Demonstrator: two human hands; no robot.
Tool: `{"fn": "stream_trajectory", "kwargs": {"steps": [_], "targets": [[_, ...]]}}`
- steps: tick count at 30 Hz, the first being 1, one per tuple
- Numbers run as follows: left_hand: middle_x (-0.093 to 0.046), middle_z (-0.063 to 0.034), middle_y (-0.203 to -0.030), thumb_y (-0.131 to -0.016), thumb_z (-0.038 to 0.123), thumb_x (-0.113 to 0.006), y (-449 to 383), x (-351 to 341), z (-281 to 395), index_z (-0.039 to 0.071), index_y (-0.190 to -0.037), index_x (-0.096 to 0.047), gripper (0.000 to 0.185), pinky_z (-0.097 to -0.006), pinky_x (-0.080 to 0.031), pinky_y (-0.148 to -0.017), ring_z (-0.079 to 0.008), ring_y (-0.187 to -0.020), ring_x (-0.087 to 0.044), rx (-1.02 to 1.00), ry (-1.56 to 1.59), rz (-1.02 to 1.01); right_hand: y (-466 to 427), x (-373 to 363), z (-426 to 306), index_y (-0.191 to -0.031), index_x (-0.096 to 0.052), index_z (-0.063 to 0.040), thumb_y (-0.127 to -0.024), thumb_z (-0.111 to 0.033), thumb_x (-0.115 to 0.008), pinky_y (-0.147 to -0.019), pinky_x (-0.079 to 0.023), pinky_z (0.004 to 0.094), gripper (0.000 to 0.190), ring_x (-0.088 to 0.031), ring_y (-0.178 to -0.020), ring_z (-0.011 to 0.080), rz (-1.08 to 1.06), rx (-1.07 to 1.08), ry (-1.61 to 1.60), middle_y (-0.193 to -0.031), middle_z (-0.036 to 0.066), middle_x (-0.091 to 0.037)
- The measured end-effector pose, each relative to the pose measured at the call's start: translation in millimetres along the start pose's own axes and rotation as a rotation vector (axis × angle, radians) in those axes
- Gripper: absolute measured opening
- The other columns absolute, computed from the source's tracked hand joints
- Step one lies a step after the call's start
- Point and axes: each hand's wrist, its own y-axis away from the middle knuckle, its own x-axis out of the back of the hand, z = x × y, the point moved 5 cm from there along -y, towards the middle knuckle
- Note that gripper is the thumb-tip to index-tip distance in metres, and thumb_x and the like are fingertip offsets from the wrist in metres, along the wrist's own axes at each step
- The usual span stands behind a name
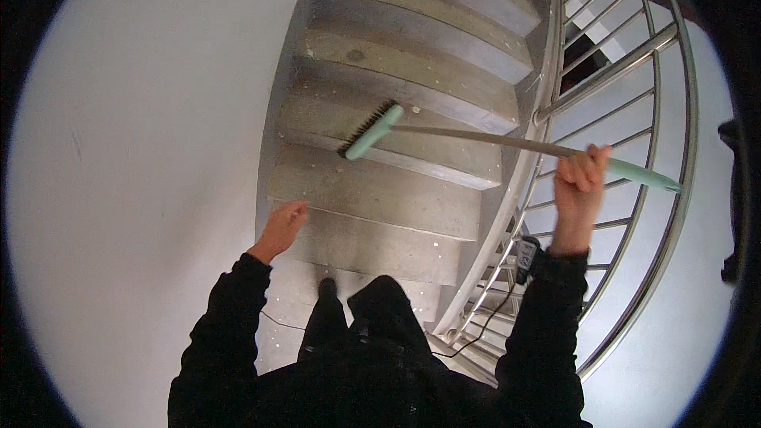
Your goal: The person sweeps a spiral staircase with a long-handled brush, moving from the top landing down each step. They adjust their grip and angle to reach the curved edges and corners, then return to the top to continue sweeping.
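My right hand [579, 175] is closed around the handle of a long-handled scrub brush, near its pale green end grip [642, 173]. The grey-brown handle [475, 134] reaches leftwards across the stairs. At its far end, the mint-green brush head [374, 132] lies tilted over the front edge of a concrete step [440, 163], its dark bristles facing up and left. Whether the bristles touch the concrete I cannot tell. My left hand [282, 226] hangs beside the wall, its fingers curled in with nothing visible in them.
Concrete stairs [410, 50] with pale specks rise ahead. A plain white wall [148, 160] borders them on the left, a stainless-steel railing [612, 80] on the right. Near my right wrist is a small device [525, 258] with a cable [484, 328]. My knee [380, 303] shows below.
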Motion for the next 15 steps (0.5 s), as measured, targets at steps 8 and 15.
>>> {"fn": "stream_trajectory", "kwargs": {"steps": [8,15], "targets": [[-0.064,-0.0138,-0.116,-0.101,0.021,-0.056,-88,-54,58,0.004,-0.135,-0.058,0.038,-0.0357,-0.051,-0.090,-0.0230,-0.101,-0.065,-0.071,-0.053,-0.239,-36,159,32,-0.081,-0.050,-0.018,-0.106,-0.034,-0.054,-0.053,-0.032,0.0264,0.030,-0.033,-0.046,0.0071,0.423,-0.057,0.140,-0.056,-0.009,-0.036],[-0.066,-0.0135,-0.116,-0.100,0.020,-0.054,-166,-36,100,0.003,-0.133,-0.059,0.037,-0.0365,-0.051,-0.087,-0.0246,-0.096,-0.065,0.064,-0.006,-0.267,-70,223,-87,-0.098,-0.055,-0.013,-0.108,-0.028,-0.052,-0.049,-0.040,0.0259,0.018,-0.044,-0.046,0.0082,0.464,0.015,0.531,-0.058,-0.005,-0.049]]}}
